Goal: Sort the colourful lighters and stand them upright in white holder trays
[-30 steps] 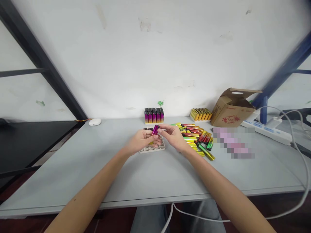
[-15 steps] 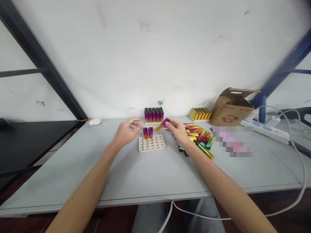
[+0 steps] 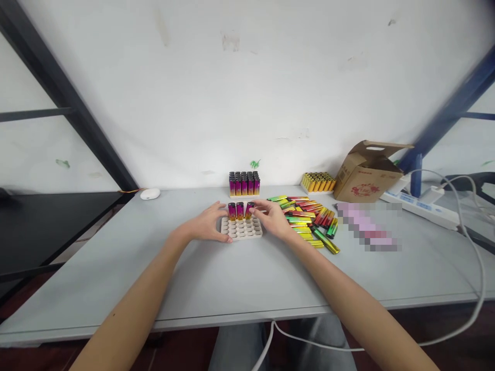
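A small off-white tray (image 3: 242, 230) with rows of holes lies on the table. Two purple and gold lighters (image 3: 235, 210) stand upright in its back row. My left hand (image 3: 207, 222) grips the tray's left end, thumb at the front corner and fingers toward the back. Between the thumb and fingers of my right hand (image 3: 273, 217) is a third purple and gold lighter (image 3: 249, 209). It stands nearly upright at the back row, right of the other two; its lower end is partly hidden.
Loose green, red and yellow lighters (image 3: 309, 219) lie heaped right of the tray. Behind stand a full tray of purple lighters (image 3: 244, 184) and one of yellow lighters (image 3: 317, 182). An open cardboard box (image 3: 365, 178), a power strip (image 3: 421, 206) and a white case (image 3: 150, 194) are farther out.
My right hand has brought the lighter down and left from the air to the tray's back row, turning it upright. My left hand has lowered onto the tray's left end.
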{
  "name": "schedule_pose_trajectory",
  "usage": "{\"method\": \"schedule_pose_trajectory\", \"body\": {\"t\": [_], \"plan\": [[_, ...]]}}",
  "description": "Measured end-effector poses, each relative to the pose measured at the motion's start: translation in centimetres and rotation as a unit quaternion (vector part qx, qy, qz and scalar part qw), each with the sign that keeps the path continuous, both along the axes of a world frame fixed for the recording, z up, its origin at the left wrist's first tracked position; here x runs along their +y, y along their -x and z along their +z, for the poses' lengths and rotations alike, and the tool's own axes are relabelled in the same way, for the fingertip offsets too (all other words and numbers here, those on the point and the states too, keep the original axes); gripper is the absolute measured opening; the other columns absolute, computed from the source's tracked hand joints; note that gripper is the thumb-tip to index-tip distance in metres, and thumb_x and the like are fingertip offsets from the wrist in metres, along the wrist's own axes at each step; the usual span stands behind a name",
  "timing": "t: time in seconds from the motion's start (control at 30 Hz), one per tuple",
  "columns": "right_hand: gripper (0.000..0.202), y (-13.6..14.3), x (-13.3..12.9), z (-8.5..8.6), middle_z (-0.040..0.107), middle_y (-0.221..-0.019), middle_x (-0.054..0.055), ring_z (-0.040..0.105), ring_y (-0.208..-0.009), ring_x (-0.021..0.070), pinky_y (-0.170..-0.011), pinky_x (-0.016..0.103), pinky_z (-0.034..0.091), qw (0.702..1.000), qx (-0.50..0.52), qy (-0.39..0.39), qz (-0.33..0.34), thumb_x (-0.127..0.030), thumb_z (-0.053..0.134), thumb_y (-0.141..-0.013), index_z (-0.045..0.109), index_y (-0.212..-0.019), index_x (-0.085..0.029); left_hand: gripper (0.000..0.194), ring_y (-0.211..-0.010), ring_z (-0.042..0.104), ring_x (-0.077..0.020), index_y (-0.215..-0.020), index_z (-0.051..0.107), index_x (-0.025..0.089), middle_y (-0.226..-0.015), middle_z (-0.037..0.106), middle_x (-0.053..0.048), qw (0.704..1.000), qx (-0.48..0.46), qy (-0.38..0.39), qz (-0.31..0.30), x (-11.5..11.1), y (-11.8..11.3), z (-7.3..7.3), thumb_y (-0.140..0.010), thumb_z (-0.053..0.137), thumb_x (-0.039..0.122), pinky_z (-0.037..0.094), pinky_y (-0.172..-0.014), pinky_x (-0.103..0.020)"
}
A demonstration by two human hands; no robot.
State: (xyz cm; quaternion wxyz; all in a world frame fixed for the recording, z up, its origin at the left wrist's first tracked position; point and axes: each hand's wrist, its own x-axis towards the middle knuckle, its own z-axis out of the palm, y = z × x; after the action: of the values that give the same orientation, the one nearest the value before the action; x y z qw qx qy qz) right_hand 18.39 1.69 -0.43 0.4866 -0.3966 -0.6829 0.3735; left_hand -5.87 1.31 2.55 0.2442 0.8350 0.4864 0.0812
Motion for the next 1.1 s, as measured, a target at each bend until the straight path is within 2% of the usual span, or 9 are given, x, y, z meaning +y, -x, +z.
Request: {"method": "schedule_pose_trajectory", "body": {"t": [0.17,0.4,0.57,0.73,0.83,0.93,1.03,1.1], "plan": [[0.024,0.2,-0.1,0.2,0.072,-0.094,0.006,0.065,-0.083,0.0177,-0.075,0.031,0.051,0.999,-0.039,-0.032,-0.018,-0.032,0.057,-0.085,0.068,-0.098,-0.015,0.088,-0.144,0.018,-0.0415,-0.134,0.054,0.029,-0.155,0.031,-0.012,0.999,-0.033,-0.006,0.008,0.3,0.0,-0.4,-0.056,0.076,0.062,0.029,-0.111,-0.053],[0.019,0.5,0.0,-0.3,0.068,-0.077,0.002,0.060,-0.073,0.0168,-0.068,0.028,0.047,0.984,-0.133,-0.110,-0.046,-0.027,0.050,-0.089,0.066,-0.082,-0.018,0.089,-0.146,0.012,-0.0385,-0.136,0.051,0.030,-0.158,0.026,-0.007,1.000,0.016,-0.018,0.003,0.1,-0.2,-0.2,-0.058,0.072,0.068,0.028,-0.113,-0.052],[0.021,0.3,-0.2,-0.1,0.073,-0.097,0.007,0.065,-0.089,0.0220,-0.083,0.034,0.047,0.970,-0.204,-0.116,-0.070,-0.024,0.051,-0.089,0.068,-0.098,-0.017,0.087,-0.148,0.004,-0.0376,-0.135,0.051,0.028,-0.156,0.029,-0.007,0.998,0.029,-0.057,-0.005,0.5,-0.5,-0.9,-0.061,0.068,0.072,0.022,-0.116,-0.056],[0.035,-2.4,0.3,1.0,0.068,-0.118,0.012,0.059,-0.113,0.0271,-0.097,0.039,0.043,0.943,-0.284,-0.121,-0.123,-0.032,0.049,-0.092,0.064,-0.118,-0.014,0.089,-0.148,0.005,-0.0370,-0.140,0.044,0.030,-0.157,0.027,-0.008,0.998,0.012,-0.054,0.021,0.9,-0.5,-1.9,-0.065,0.064,0.073,0.022,-0.116,-0.056],[0.034,-4.9,1.0,1.5,0.068,-0.119,0.012,0.061,-0.112,0.0261,-0.097,0.037,0.044,0.931,-0.313,-0.100,-0.155,-0.026,0.043,-0.094,0.066,-0.116,-0.014,0.089,-0.147,0.009,-0.0373,-0.139,0.046,0.029,-0.159,0.022,-0.009,0.997,0.015,-0.060,0.036,0.8,-0.6,-1.7,-0.065,0.063,0.074,0.026,-0.115,-0.054],[0.035,-6.9,1.5,1.7,0.071,-0.115,0.010,0.063,-0.109,0.0267,-0.093,0.037,0.046,0.912,-0.366,-0.070,-0.173,-0.014,0.043,-0.089,0.069,-0.111,-0.016,0.091,-0.147,0.009,-0.0368,-0.139,0.046,0.027,-0.160,0.017,-0.010,0.997,0.025,-0.055,0.049,0.6,-0.6,-1.4,-0.064,0.062,0.076,0.027,-0.114,-0.054],[0.040,-7.8,1.5,1.9,0.074,-0.105,0.006,0.067,-0.099,0.0249,-0.086,0.034,0.048,0.900,-0.402,-0.027,-0.167,-0.005,0.044,-0.080,0.073,-0.105,-0.019,0.091,-0.148,0.008,-0.0359,-0.141,0.044,0.027,-0.159,0.018,-0.011,0.997,0.036,-0.045,0.049,0.4,-0.7,-1.1,-0.066,0.060,0.076,0.027,-0.114,-0.053],[0.039,-7.9,1.4,2.1,0.075,-0.100,0.005,0.067,-0.095,0.0238,-0.085,0.032,0.048,0.896,-0.416,-0.028,-0.149,-0.005,0.046,-0.077,0.075,-0.098,-0.021,0.089,-0.148,0.009,-0.0360,-0.141,0.044,0.026,-0.159,0.020,-0.012,0.997,0.045,-0.050,0.045,0.3,-0.7,-1.0,-0.068,0.060,0.075,0.027,-0.114,-0.053]]}}
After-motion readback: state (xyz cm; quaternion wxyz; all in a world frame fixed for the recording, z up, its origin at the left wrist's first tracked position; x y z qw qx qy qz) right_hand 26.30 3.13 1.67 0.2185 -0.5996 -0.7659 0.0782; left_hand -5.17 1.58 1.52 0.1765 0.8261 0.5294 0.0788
